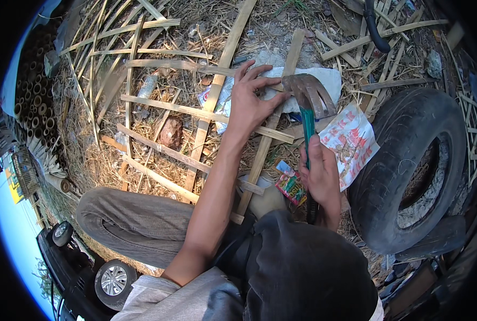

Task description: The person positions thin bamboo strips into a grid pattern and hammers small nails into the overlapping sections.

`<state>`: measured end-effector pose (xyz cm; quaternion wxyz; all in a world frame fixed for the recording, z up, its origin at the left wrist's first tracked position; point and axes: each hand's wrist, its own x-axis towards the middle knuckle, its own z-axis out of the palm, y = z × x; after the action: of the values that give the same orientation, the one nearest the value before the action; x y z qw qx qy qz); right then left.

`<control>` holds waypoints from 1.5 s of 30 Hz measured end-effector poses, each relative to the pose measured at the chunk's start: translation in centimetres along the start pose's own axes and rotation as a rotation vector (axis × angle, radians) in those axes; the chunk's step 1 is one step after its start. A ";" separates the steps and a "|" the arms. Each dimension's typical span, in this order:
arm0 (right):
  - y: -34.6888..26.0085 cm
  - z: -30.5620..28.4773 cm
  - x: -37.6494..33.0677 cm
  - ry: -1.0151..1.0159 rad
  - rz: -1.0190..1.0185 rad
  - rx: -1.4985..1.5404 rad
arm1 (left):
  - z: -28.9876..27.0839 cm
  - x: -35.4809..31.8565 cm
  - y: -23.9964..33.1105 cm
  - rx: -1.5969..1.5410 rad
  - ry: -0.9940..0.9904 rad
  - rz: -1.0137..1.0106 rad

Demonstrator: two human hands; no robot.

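Observation:
My left hand (253,101) is over a crossing of the bamboo lattice (201,136), where a horizontal slat meets a lengthwise one. Its thumb and index finger bend toward each other, and whatever they pinch is too small to make out. In my right hand (324,176) is a hammer (308,128) with a teal and black handle. Motion smears the hammer's head (302,88), which is close beside my left fingertips. Flat bamboo slats cross each other to form the lattice on the ground in front of my legs.
An old tyre (409,176) lies at the right, beside a red-and-white printed sheet (351,142) and a colourful packet (292,187). A reddish stone (170,132) shows through the lattice. Loose bamboo strips (121,32) lie at the far left, near stacked bamboo poles (35,101).

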<state>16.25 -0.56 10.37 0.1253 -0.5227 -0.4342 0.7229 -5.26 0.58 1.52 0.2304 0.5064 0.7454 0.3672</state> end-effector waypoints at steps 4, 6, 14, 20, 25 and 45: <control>1.3 0.1 0.2 -0.051 0.082 0.015 | -0.3 -0.3 -0.4 0.003 -0.023 -0.040; 0.5 0.2 0.0 -0.033 0.061 0.015 | -0.1 -0.1 -0.3 -0.028 -0.022 -0.027; -1.8 -0.8 -1.4 -0.049 0.014 0.196 | 0.3 0.1 0.5 -0.057 -0.024 -0.033; 0.2 0.6 0.6 0.003 0.155 0.103 | -0.3 -0.1 0.2 -0.038 -0.017 -0.019; -1.0 0.4 -0.5 0.009 0.154 0.113 | 0.0 0.1 0.3 -0.051 -0.009 -0.016; -0.9 0.7 -0.9 0.000 0.020 0.037 | -0.1 0.0 0.3 -0.018 0.002 0.044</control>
<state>15.80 -1.00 11.69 0.1277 -0.5247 -0.4153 0.7320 -5.13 0.65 1.84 0.2261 0.5205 0.7309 0.3793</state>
